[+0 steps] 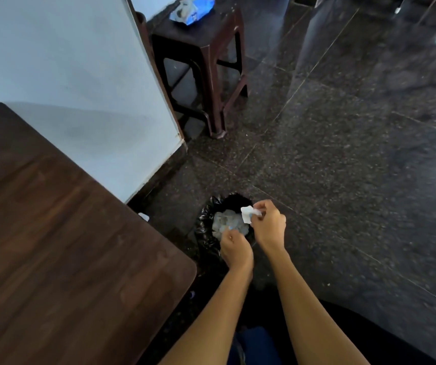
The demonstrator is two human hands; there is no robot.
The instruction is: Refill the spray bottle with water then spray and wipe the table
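The right hand (pixel 268 226) pinches a crumpled white tissue (pixel 248 214) over a black-lined bin (pixel 206 227), at twelve o'clock from the clenched, empty left hand (pixel 235 250). At nine o'clock lies the smooth, dark wooden table (pixel 66 246) with rounded corners.

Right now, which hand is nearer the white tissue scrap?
Right. The right hand pinches the white tissue scrap over the bin; the left hand is closed just below it.

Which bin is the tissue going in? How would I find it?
Start at the dark wooden table and look just past its near right corner, on the speckled floor. The small bin there has a shiny black bag liner, crumpled paper inside, and both hands above it.
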